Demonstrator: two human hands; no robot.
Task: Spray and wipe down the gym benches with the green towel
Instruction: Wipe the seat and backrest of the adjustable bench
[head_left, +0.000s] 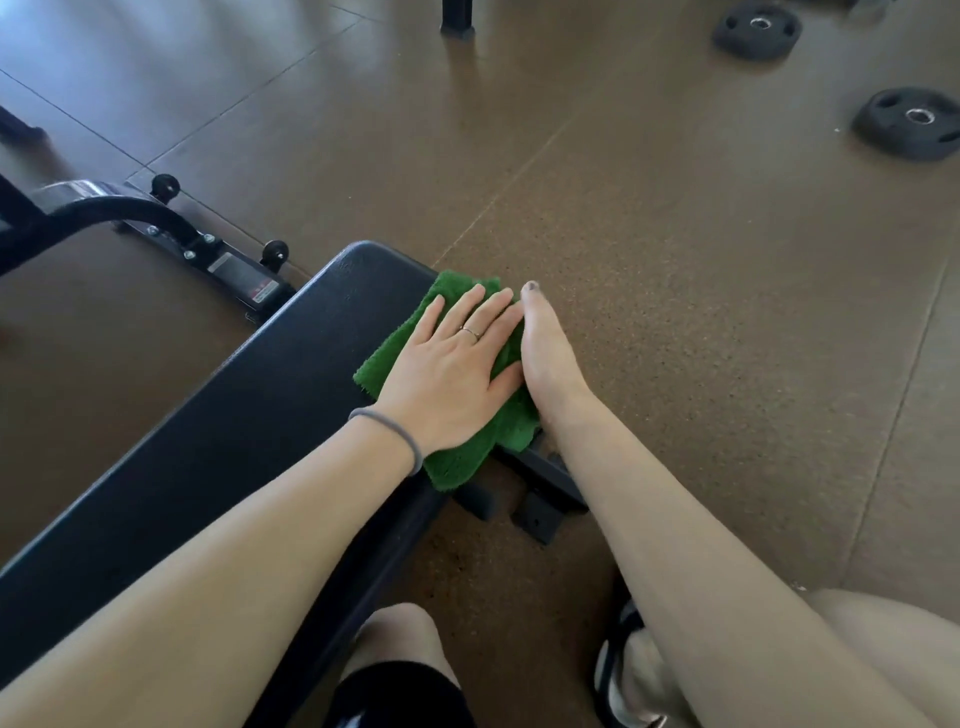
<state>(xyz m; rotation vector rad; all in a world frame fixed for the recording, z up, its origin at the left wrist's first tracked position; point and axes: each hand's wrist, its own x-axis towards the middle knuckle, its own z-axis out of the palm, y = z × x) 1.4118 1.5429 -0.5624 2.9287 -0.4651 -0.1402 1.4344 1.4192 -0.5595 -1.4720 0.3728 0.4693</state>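
Head view, items: green towel (457, 395), lying on the far right edge of the black padded bench surface (234, 395). Left hand (449, 374), fingers spread flat, pressing the towel. Right hand (545, 358), edge-on beside the towel; fingers' state cannot be told. Two weight plates (906, 123) on the floor (675, 312), well apart.
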